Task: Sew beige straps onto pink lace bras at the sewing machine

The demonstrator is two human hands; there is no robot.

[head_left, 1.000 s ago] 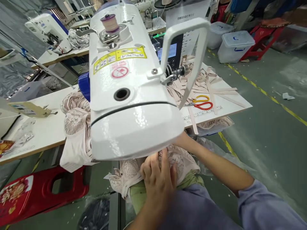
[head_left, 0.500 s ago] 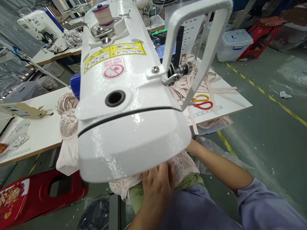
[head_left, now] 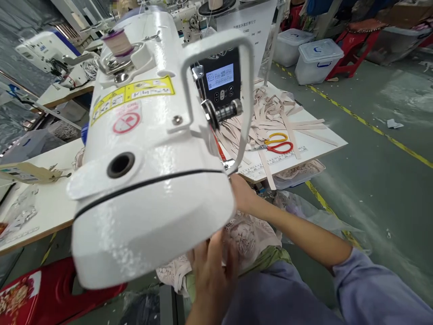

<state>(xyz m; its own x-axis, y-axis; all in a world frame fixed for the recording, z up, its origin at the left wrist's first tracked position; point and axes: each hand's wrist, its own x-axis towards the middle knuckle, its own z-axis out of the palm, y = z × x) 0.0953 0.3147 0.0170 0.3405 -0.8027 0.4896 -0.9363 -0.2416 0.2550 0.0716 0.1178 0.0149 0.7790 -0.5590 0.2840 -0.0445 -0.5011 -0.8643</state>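
Floor (head_left: 389,216) of grey-green spreads across the room, dusty and dotted with scraps, crossed by yellow-and-black tape (head_left: 361,121). White tabletops run to left and right; the right one (head_left: 318,149) has a printed ruler along its front edge. Between them stands a glossy white sewing machine (head_left: 152,239), rounded at its near end, with a yellow label and a dark round hole on top. Two red stools stand apart, one (head_left: 360,47) near the back, the other (head_left: 43,298) at lower left with a printed panel. Beside the back stool are two translucent lidded bins, the nearer (head_left: 320,65) with blue handles; their contents can't be made out. An open bin (head_left: 286,183) under the right tabletop holds pale pink lace. A crumpled clear bag (head_left: 313,214) lies on the floor close by.

Pale pink lace fabric (head_left: 245,239), openwork and softly bunched, lies across the lap over green cloth (head_left: 272,259), partly beneath the machine's overhang. The left hand (head_left: 209,266) rests at it, fingers bent, tips partly covered; whether they pinch it is unclear. The right hand (head_left: 241,194) reaches in by the table edge, its fingers hidden, so its hold can't be judged.

Smaller still: a black control panel (head_left: 221,85) with a lit screen, tangled flat pink strips (head_left: 260,113), scissors (head_left: 269,147) with red and yellow handles just beside them, and a purple-rimmed spool (head_left: 118,43) of pinkish thread.
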